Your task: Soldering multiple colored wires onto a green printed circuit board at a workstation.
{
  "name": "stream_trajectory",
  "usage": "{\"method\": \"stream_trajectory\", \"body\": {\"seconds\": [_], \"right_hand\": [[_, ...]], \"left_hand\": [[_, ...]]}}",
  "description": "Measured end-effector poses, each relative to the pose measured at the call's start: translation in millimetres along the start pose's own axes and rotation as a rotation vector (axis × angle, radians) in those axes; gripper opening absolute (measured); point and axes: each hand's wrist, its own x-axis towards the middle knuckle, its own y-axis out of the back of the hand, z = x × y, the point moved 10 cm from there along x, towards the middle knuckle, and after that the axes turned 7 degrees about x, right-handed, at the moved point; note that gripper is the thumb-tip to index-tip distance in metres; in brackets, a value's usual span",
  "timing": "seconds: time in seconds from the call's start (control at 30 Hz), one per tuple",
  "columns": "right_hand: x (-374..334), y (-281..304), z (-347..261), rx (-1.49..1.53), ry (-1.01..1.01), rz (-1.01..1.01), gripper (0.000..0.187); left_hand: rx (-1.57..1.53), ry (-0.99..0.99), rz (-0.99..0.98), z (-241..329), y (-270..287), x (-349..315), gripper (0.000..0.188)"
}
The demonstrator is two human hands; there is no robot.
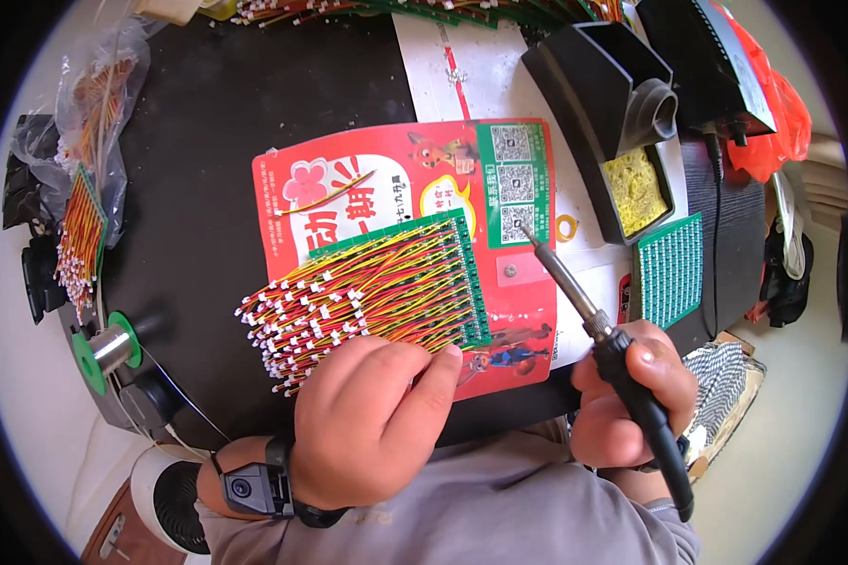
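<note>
My right hand [636, 395] is wrapped round the handle of a soldering iron [598, 325]. Its metal tip points up and left, to the right of a green circuit board panel [475, 292]. Many red, yellow and black wires [386, 282] with white plug ends fan out leftward from that panel. At the panel's near edge my left hand [372, 414] is closed, thumb and fingers drawn together; what they pinch is hidden. The panel lies on a red printed sheet [528, 320]. A loose wire [334, 195] rests on the sheet beyond the panel.
A black iron stand [584, 85] with a yellow sponge [636, 188] stands at the right, beside another green board panel [671, 270]. A solder spool [113, 348] at the left has a strand running toward my left wrist. Bagged wires [99, 104] lie far left.
</note>
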Motion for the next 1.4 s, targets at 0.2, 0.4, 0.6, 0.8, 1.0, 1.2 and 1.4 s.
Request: {"method": "stream_trajectory", "body": {"seconds": [0.2,0.4,0.6,0.8,1.0,1.2,1.4], "right_hand": [[-1,9,2,-0.041,0.003,0.041,0.063],[-3,13,1,-0.044,-0.029,0.155,0.044],[4,-1,0,-0.084,-0.041,0.034,0.038],[4,-1,-1,-0.119,-0.056,-0.018,0.038],[5,-3,2,-0.126,-0.068,-0.011,0.039],[5,-5,1,-0.123,-0.042,0.009,0.038],[5,-5,1,-0.139,-0.003,0.056,0.036]], "left_hand": [[0.118,-0.085,0.088,11,-2,1,0.020],[0.105,-0.044,0.020,5,-17,-1,0.018],[0.062,0.028,0.017,-2,-18,2,0.027],[0.072,0.024,0.023,-1,-20,3,0.029],[0.082,0.028,0.034,-2,-20,1,0.031],[0.086,0.032,0.022,-2,-20,1,0.031],[0.069,0.034,-0.009,-3,-22,3,0.034]]}}
